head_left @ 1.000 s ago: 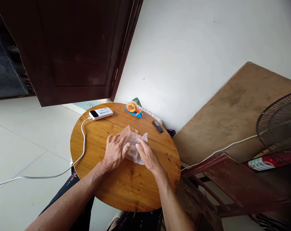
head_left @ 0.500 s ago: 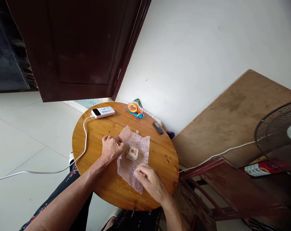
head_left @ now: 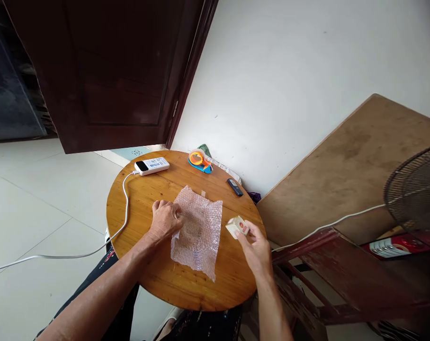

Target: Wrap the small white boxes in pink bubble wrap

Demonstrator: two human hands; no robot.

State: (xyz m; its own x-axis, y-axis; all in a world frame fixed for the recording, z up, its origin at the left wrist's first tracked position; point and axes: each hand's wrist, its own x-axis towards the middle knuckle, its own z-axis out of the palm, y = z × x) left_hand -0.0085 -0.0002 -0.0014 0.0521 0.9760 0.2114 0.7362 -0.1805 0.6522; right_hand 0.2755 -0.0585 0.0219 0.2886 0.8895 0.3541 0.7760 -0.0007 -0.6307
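Note:
A small cream box (head_left: 238,226) with a red and dark print is gripped between the thumb and fingers of my right hand (head_left: 255,246), to the right of the bubble wrap and tilted. The sheet of pinkish bubble wrap (head_left: 201,237) lies spread out on the round wooden table (head_left: 158,279), its edges uneven. At its left edge rests my left hand (head_left: 166,219), fingers curled and closed on the wrap's margin; the fingertips are partly hidden.
A white device with a dark screen (head_left: 153,165) sits at the table's back left, its white cable (head_left: 126,208) running off the left side. An orange and blue tape dispenser (head_left: 200,161) and a dark phone-like object (head_left: 235,187) lie toward the wall. A fan (head_left: 414,199) stands at right.
My right hand has taken hold of the small box and carried it off the bubble wrap to the right. The left hand has stayed at the wrap's left edge.

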